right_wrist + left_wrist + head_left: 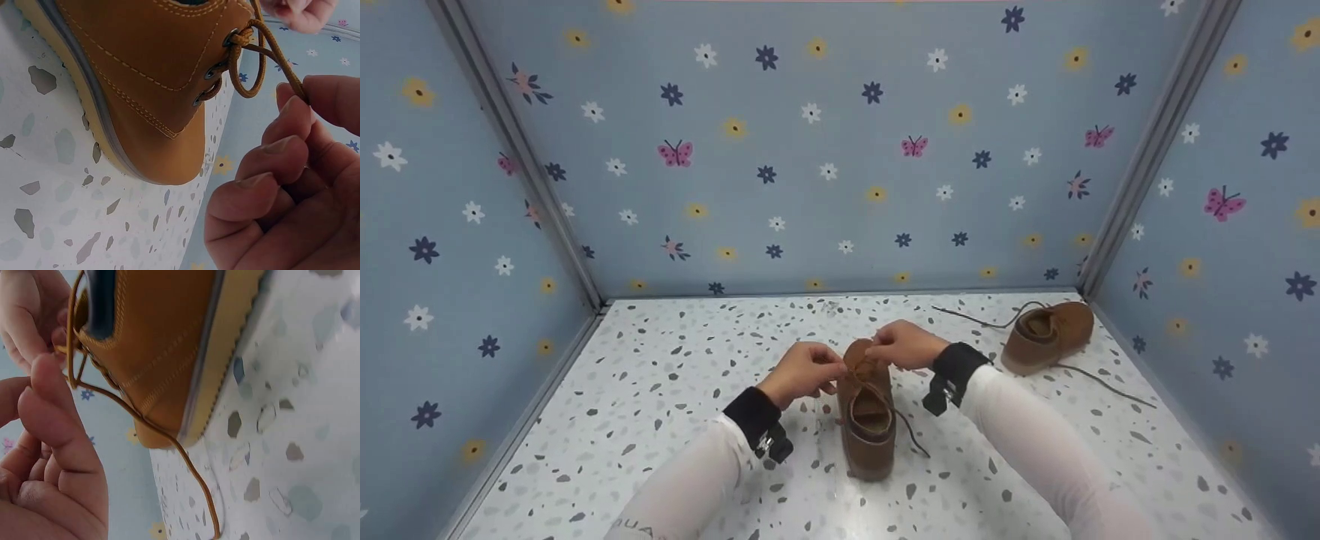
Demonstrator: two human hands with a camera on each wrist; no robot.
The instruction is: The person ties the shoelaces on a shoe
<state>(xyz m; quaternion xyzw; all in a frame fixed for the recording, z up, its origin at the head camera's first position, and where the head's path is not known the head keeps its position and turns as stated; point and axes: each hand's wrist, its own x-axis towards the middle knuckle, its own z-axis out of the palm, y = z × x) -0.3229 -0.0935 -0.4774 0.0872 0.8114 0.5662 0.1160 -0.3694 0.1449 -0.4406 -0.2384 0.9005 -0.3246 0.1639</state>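
A brown lace-up shoe (870, 450) stands on the speckled floor, its toe pointing away from me. My left hand (808, 369) is at the left of its lacing, thumb and forefinger pinched together at the shoelace (72, 377); the exact spot between these fingertips is hidden. From the other side, my right hand (911, 345) pinches a strand of the same lace (287, 70) between thumb and forefinger, its other fingers curled. A knot (242, 38) sits at the top eyelets, with a small loop hanging beside it. One loose lace end trails right of the shoe.
The matching brown shoe (1069, 330) stands at the back right, both its lace ends spread loose over the floor (697, 450). Blue flowered panels (840, 217) enclose the back and both sides. Black straps with small cameras are on both wrists.
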